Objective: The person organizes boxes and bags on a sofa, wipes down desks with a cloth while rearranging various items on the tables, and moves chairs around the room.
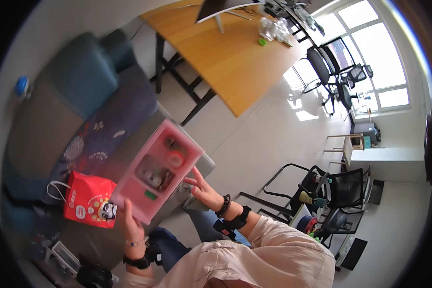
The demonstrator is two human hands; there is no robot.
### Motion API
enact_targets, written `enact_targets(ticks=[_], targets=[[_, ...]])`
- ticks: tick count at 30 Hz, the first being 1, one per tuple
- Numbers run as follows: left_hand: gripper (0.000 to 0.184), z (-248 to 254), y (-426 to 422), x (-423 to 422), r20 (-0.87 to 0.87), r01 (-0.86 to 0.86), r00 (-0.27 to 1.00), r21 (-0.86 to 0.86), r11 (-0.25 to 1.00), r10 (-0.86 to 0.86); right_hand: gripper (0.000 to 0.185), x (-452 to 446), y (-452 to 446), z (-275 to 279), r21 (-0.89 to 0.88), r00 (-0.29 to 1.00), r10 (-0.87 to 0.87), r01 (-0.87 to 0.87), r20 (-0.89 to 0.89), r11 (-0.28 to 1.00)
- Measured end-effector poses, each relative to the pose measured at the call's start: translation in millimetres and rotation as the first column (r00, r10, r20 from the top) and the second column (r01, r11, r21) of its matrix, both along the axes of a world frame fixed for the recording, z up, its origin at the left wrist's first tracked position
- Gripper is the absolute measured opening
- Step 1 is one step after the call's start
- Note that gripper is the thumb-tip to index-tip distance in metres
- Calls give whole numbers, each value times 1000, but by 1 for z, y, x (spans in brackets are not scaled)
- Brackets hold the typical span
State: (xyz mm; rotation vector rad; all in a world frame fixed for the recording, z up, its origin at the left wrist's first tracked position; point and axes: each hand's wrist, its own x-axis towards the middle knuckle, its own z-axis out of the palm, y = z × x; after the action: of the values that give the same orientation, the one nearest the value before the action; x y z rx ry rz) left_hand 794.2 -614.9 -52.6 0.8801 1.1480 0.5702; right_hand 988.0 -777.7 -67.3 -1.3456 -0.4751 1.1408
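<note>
A pink divided box (146, 204) is in front of me, slightly blurred. In its compartments lie a reddish ring-shaped roll (176, 159), a dark round item (170, 142), a small green piece (150, 195) and several small items too blurred to name. My left hand (129, 223) grips the near left corner, its thumb up along the wall and its other fingers hidden. At the right side, my right hand (205, 193) has its fingers apart, with the tips at or very near the box's edge. A red paper bag (89, 201) with a white handle stands just left of the box.
A grey surface with a pale corner (207, 166) shows beneath the box. The sofa (81, 81) with a dark floral cloth (105, 122) runs along the left. Beyond stands a wooden table (221, 57); black chairs (343, 188) are on the right.
</note>
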Motion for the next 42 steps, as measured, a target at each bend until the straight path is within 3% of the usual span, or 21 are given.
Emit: enact_targets(ticks=[1,2,3,6,7,9,12,21,23,27,29,30,31,32,33,34,35,36,38,42], targets=[[35,10,0,43,128,-1,992,-111,994,15,82,19,-9,3,-22,999,15,-16,-42,1000],[35,19,2,80,139,25,990,-131,991,-7,72,32,-15,16,-25,984,-132,130,-119,991],[36,27,5,117,152,51,988,-149,988,-28,72,45,-24,19,-8,981,-144,145,-126,989],[37,53,19,230,270,181,951,-99,979,-149,41,70,-53,30,-120,956,-264,250,-128,961],[37,54,26,262,292,240,933,-62,969,-213,41,71,-63,27,-112,951,-278,264,-133,958],[40,58,36,321,231,309,922,44,950,-311,40,74,-84,19,-133,929,-343,326,-140,936],[45,50,53,391,169,254,951,52,966,-259,37,81,-107,18,-203,932,-349,325,-97,924],[45,4,100,466,43,203,978,62,977,-206,36,103,-142,12,-340,879,-473,431,-49,836],[47,-3,104,472,46,71,996,13,997,-72,37,106,-143,14,-380,867,-493,433,-72,817],[52,-5,93,485,71,79,994,26,996,-81,36,107,-140,4,-447,903,-428,365,-44,817],[54,11,75,476,225,108,968,43,993,-115,35,104,-136,-1,-395,882,-471,427,-16,813],[43,9,70,469,199,73,973,209,975,-116,33,106,-134,3,-433,906,-423,379,-5,818],[39,-3,77,443,-104,275,961,492,826,-258,31,102,-135,-5,-445,926,-376,347,24,826],[43,-19,72,424,-103,213,971,784,583,-216,31,100,-129,-3,-408,915,-402,362,-15,838],[39,-16,57,389,-121,270,957,701,660,-263,31,97,-122,-1,-373,903,-425,374,-60,849],[41,-54,40,359,-154,112,988,605,788,-23,31,93,-115,0,-381,902,-418,351,-108,855],[51,-95,26,322,-122,44,992,501,864,20,31,93,-109,1,-388,897,-418,337,-146,858],[50,-110,10,276,-195,24,979,378,925,54,31,90,-99,7,-423,905,-404,317,-132,849],[45,-155,-12,176,-376,-31,916,285,958,141,31,82,-89,8,-429,933,-329,240,-145,871],[36,-193,-12,-32,-677,-137,620,405,904,397,32,49,-60,0,-473,978,-185,121,-92,873]])
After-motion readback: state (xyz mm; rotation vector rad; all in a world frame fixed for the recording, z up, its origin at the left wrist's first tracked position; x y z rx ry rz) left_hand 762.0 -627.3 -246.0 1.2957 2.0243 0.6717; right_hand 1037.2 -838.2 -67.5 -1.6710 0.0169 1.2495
